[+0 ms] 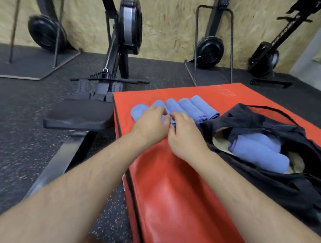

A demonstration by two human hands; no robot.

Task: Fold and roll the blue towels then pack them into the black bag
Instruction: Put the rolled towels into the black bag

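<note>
A dark speckled rubber floor [34, 133] and a chipboard wall [170, 19] lie behind the red padded bench [171, 187], whose near end runs out of view at the bottom edge. A faint mark at the bench's far end is too pale to read.

Left of the bench stands a rowing machine [123, 35], its seat [78, 117] just beside the bench's left edge. Beyond the bench, three more machines are stored upright against the wall [210, 47], all blurred. The one farthest right carries white lettering that cannot be read.

On the right side of the bench sits the black bag [264, 186], open at the top and cut off by the frame's right edge. Packed towels [258, 154] lie rolled inside it against a tan lining; their count is unclear, since the bag's rim covers their far ends.

Across the far middle of the bench, five rolled blue towels [186, 107] lie side by side, the rightmost touching the bag.

The left hand [150, 124] and right hand [186, 136] meet over the near ends of the middle rolls and hide them. The fingers [161, 110] of both hands are curled down, gripping the blue cloth; which roll they hold cannot be told.
</note>
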